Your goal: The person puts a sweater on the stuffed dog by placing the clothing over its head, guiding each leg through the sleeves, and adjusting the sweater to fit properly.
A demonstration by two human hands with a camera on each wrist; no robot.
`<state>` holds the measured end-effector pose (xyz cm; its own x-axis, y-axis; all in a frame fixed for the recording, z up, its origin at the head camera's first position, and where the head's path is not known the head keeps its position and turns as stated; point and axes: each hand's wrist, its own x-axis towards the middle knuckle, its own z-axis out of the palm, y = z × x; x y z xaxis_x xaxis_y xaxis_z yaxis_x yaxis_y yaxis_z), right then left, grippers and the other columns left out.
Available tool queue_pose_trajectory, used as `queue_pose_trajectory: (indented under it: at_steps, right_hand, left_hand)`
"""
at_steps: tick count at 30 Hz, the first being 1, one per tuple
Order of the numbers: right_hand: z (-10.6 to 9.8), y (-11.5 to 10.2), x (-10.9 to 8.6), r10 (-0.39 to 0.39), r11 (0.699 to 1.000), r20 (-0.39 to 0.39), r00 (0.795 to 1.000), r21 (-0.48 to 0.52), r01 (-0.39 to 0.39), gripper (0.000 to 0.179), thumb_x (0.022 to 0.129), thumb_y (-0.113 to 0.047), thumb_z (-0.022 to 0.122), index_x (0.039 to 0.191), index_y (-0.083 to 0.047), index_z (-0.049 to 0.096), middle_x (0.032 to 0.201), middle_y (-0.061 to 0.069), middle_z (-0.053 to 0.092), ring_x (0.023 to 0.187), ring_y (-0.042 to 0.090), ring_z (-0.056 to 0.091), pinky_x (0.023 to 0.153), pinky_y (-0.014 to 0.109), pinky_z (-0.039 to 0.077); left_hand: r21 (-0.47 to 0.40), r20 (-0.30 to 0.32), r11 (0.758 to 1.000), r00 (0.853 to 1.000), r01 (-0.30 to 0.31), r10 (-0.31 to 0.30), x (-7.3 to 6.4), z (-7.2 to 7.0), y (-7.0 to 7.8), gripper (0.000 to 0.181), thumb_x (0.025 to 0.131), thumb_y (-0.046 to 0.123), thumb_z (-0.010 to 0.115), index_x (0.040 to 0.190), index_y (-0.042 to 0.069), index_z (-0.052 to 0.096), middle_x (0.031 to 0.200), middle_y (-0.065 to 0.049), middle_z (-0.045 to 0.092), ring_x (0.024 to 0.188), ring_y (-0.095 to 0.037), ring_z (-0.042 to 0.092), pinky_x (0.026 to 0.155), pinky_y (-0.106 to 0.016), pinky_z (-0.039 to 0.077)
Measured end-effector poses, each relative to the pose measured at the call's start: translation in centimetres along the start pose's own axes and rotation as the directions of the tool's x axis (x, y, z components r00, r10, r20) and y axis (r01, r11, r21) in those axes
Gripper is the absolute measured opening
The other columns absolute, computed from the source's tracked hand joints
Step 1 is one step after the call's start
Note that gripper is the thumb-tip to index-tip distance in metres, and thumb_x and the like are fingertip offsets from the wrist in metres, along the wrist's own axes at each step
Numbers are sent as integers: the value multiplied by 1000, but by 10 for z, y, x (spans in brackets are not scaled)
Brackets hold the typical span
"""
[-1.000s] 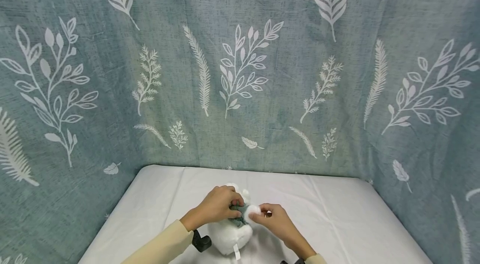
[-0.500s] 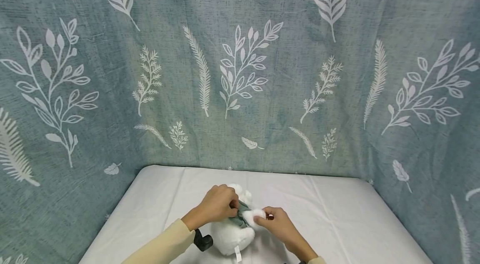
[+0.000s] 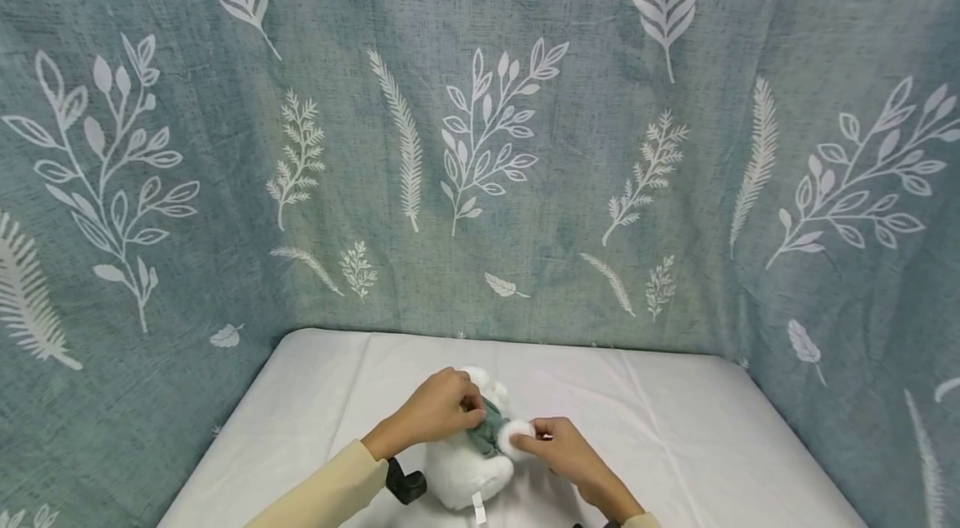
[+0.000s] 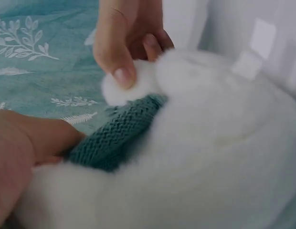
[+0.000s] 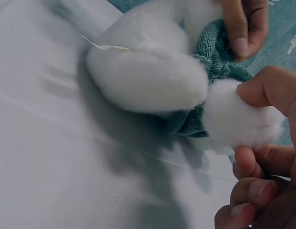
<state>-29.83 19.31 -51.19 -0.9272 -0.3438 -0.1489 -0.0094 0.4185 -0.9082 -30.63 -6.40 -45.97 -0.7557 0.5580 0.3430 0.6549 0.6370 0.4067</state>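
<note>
A white plush toy point(image 3: 465, 478) lies on the white surface, wearing a teal knitted garment point(image 3: 486, 430). A white tag point(image 3: 478, 507) sticks out from its near end. My left hand point(image 3: 437, 409) pinches the garment's edge from the left; in the left wrist view the knit point(image 4: 117, 133) is stretched between the hand and the body. My right hand point(image 3: 558, 446) holds the plush's round white paw point(image 5: 236, 114) between thumb and fingers, just beyond the garment's opening. The toy's far end is partly hidden behind my left hand.
A white padded surface point(image 3: 637, 411) spreads beneath the toy. Around it hang blue-green curtains point(image 3: 480, 278) printed with white leaves. A black wrist device point(image 3: 405, 484) sits below the left wrist, close to the plush.
My right hand has moved slightly right and down with the paw. More of the teal garment shows between the hands. The left hand stays nearly in place, and the plush has shifted slightly right.
</note>
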Motion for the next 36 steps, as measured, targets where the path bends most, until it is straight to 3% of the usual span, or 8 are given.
queue_pose_trajectory:
  at_steps: [4, 8, 11, 15, 20, 31, 36]
  right_hand:
    - [-3, 0, -4, -18, 999, -5, 1000, -49, 18, 33, 93, -42, 74, 91, -9, 70, 70, -5, 51, 59, 12, 37, 53, 26, 36]
    - [-6, 3, -8, -21, 997, -16, 1000, -76, 20, 32, 93, -41, 75, 90, -10, 69, 74, -4, 55, 61, 12, 40, 52, 26, 37]
    - [-7, 5, -9, -18, 996, -11, 1000, -90, 17, 32, 93, -42, 74, 90, -10, 68, 75, -3, 55, 62, 13, 41, 52, 26, 37]
    - [-9, 8, -10, -12, 994, -6, 1000, -107, 12, 33, 93, -42, 74, 91, -10, 68, 77, -2, 54, 66, 14, 43, 56, 27, 37]
    - [-11, 13, -12, -5, 993, 1, 1000, -114, 5, 33, 94, -43, 74, 95, -10, 70, 79, -1, 56, 67, 15, 44, 57, 28, 39]
    - [-16, 23, -17, -16, 986, -24, 1000, -165, 12, 32, 93, -40, 76, 92, -9, 68, 81, 0, 54, 77, 18, 48, 62, 31, 40]
    - [-19, 22, -18, -36, 984, -50, 998, -176, 26, 36, 92, -42, 77, 106, -9, 71, 85, 2, 56, 78, 19, 49, 62, 30, 42]
  left_hand:
    - [-169, -6, 986, 1000, 3, -4, 1, -2, -1, 19, 101, 29, 68, 93, 18, 81, 82, 16, 65, 76, -4, 52, 75, -28, 46]
    - [-245, -11, 969, 1000, 10, -13, -2, -3, -3, 29, 104, 41, 61, 96, 21, 79, 82, 15, 63, 77, -12, 51, 73, -29, 42]
    - [-258, -22, 966, 999, 24, -31, -4, -1, -5, 29, 104, 46, 59, 93, 25, 77, 81, 14, 59, 78, -15, 51, 71, -27, 41]
    - [-279, -28, 959, 998, 46, -56, -7, 0, -5, 26, 105, 46, 58, 94, 28, 75, 83, 14, 59, 78, -9, 53, 69, -26, 45]
    - [-290, -31, 956, 997, 53, -65, -11, 2, -7, 24, 105, 42, 60, 98, 24, 75, 85, 13, 60, 76, -5, 53, 68, -25, 47]
    - [-286, 52, 956, 997, 68, -55, -16, 9, -13, 21, 97, 34, 73, 105, 14, 73, 88, 14, 62, 76, -1, 59, 71, -22, 52]
    - [-271, 48, 960, 997, 66, -55, -17, 10, -14, 21, 94, 32, 78, 105, 14, 73, 87, 14, 64, 77, 0, 60, 72, -21, 53]
